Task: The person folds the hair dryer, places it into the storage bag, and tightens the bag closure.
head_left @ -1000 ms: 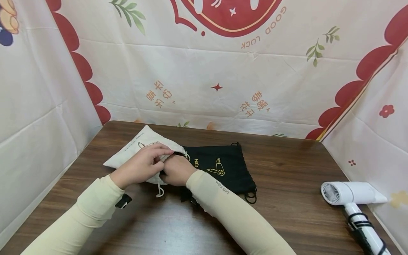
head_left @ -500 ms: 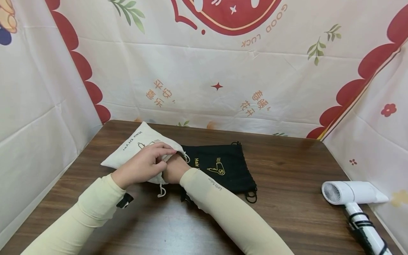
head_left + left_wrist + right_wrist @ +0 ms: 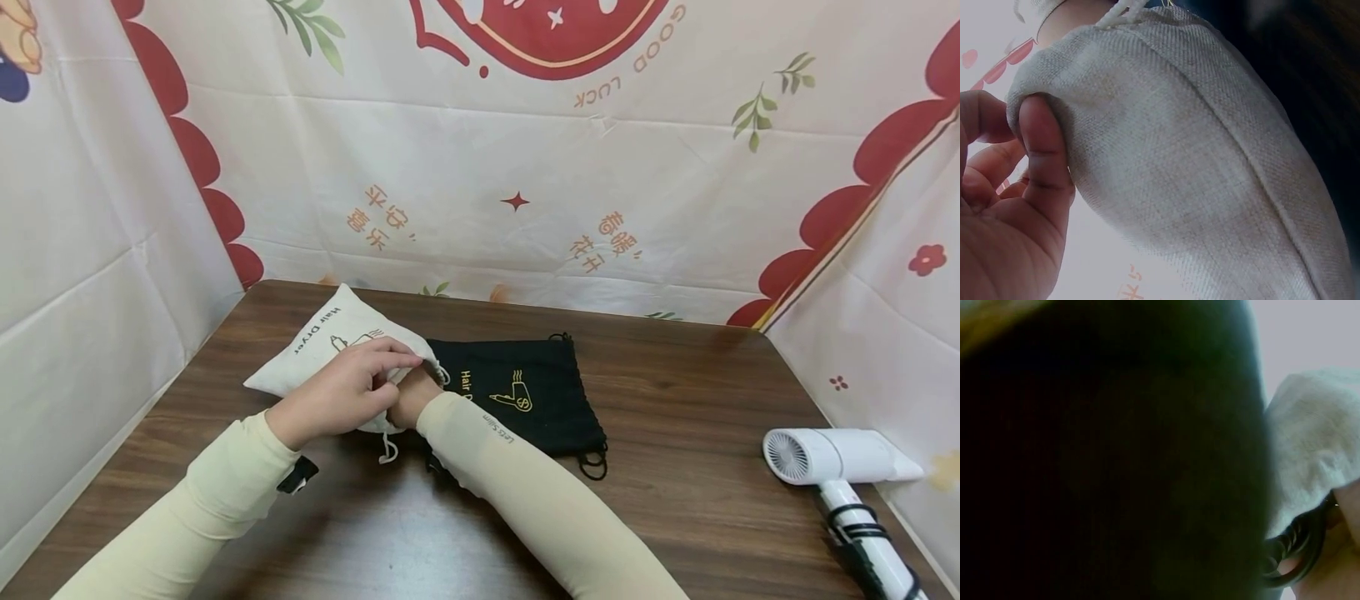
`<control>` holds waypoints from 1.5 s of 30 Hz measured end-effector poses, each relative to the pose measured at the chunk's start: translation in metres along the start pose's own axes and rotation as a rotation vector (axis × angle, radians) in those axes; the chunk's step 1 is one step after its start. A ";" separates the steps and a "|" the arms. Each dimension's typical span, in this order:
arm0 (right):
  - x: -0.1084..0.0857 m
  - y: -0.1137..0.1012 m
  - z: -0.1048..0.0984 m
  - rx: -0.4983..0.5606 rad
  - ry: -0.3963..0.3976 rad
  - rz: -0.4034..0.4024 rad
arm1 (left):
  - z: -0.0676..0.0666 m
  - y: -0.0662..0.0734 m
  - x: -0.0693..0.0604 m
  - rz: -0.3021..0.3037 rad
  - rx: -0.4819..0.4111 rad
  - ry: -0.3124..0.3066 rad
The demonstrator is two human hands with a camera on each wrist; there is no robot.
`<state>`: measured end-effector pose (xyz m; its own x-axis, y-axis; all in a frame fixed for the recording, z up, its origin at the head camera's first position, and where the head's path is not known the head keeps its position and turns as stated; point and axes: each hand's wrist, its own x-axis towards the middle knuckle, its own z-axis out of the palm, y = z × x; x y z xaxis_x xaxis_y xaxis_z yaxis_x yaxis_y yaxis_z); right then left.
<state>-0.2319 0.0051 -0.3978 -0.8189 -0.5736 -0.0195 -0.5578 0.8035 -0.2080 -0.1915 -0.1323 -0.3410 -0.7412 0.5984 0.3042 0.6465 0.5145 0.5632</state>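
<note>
A white drawstring bag (image 3: 309,343) printed "Hair Dryer" lies at the left of the table, its mouth facing right and its body bulging. My left hand (image 3: 347,392) pinches the bag's rim, thumb against the cloth in the left wrist view (image 3: 1044,147). My right hand (image 3: 414,393) reaches into the mouth, so its fingers are mostly hidden. In the right wrist view a black coiled cord (image 3: 1300,547) shows at the opening against the hand; whether the fingers grip it I cannot tell. A flat black drawstring bag (image 3: 551,375) lies partly under the right forearm.
A white hair dryer (image 3: 832,455) with black cord wrapped round its handle lies at the table's right edge. The brown wooden table (image 3: 675,400) is enclosed by white printed cloth (image 3: 450,158) behind and at both sides. A dark blurred surface fills most of the right wrist view.
My right hand has gone deeper into the white bag, and the black material that showed at its mouth is now out of sight in the head view. The left hand keeps its hold.
</note>
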 end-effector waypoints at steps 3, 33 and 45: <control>0.001 0.000 0.000 -0.014 -0.009 0.003 | 0.000 0.000 0.000 -0.003 0.009 -0.001; -0.035 0.037 -0.039 -0.049 -0.147 -0.287 | -0.007 -0.033 -0.027 -0.066 0.054 0.171; -0.055 0.066 -0.051 0.070 0.284 -0.174 | 0.012 -0.058 -0.024 -0.135 0.250 0.100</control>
<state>-0.2310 0.0978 -0.3611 -0.7225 -0.6260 0.2936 -0.6901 0.6789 -0.2507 -0.2090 -0.1687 -0.3901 -0.8293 0.4573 0.3211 0.5565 0.7278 0.4007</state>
